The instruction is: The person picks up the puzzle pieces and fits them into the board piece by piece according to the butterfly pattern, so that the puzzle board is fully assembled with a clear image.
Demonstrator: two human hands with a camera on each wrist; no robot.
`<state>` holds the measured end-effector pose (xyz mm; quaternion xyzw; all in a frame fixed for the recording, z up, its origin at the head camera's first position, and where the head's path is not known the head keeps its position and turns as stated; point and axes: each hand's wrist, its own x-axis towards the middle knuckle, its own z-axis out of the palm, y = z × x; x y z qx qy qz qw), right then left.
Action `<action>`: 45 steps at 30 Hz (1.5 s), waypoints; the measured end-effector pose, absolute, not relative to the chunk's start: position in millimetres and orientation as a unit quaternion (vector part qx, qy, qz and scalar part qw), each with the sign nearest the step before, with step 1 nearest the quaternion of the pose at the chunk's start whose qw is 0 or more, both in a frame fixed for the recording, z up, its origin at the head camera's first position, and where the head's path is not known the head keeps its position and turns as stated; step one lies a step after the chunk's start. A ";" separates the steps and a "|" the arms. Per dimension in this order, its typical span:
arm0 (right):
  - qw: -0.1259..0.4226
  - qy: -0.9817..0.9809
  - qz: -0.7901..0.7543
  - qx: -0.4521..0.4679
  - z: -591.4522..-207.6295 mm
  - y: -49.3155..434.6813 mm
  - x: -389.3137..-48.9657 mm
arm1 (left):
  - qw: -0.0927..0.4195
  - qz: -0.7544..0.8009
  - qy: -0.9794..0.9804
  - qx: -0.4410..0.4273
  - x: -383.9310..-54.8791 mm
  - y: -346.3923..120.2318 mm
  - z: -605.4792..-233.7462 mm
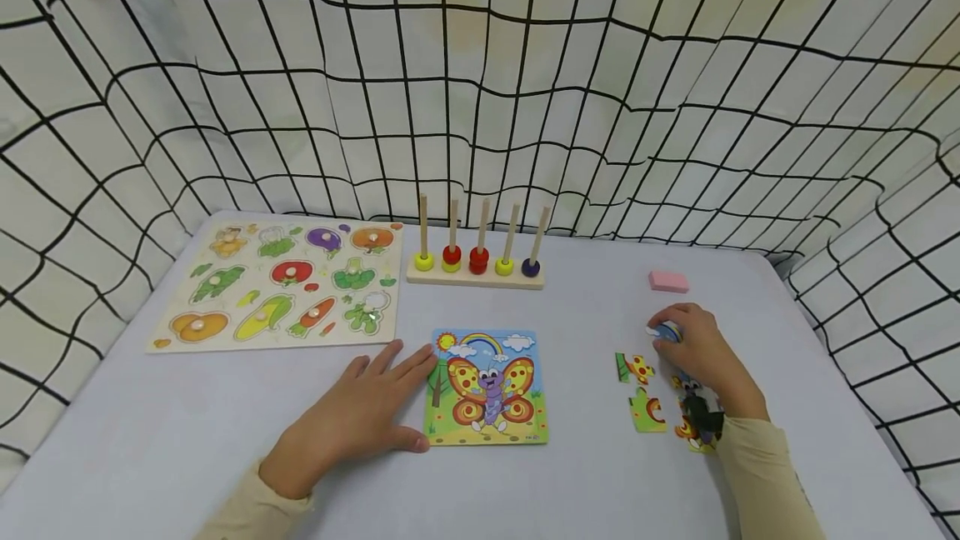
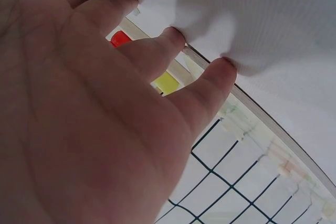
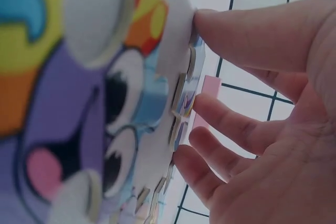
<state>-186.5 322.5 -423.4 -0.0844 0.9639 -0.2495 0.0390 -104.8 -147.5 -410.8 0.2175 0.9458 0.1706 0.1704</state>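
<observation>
Right hand (image 1: pixel 705 348) pinching a blue puzzle piece (image 1: pixel 667 330), left hand (image 1: pixel 360 415) spread out against the butterfly board (image 1: pixel 491 407)

Head cam: the piece is over on the right, just beyond the loose pieces (image 1: pixel 648 413); I'd guess thin wood or card, so light and stiff, slick on the printed face, best held by its side edges, gently around the knobs. Fingers cover most of it, and a dark blob (image 1: pixel 705 418) by the wrist hides some loose ones, no idea what it is. Left wrist cam: mostly palm, can't really make out the board. Right wrist cam: blurry butterfly face (image 3: pixel 68 114) cut off at the left, and can't tell exactly which edge the fingertips (image 3: pixel 203 103) have
</observation>
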 end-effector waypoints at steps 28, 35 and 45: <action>0.036 0.966 -0.251 -0.052 -429.9 313.4 -186.7 | 0.173 0.162 0.946 0.221 -106.4 -146.1 -409.3; 0.032 0.968 -0.244 -0.058 -427.9 310.8 -186.1 | 0.173 0.167 0.946 0.218 -105.6 -146.3 -410.6; 0.040 0.968 -0.242 -0.048 -423.9 310.8 -183.8 | 0.169 0.171 0.946 0.218 -105.0 -146.9 -410.1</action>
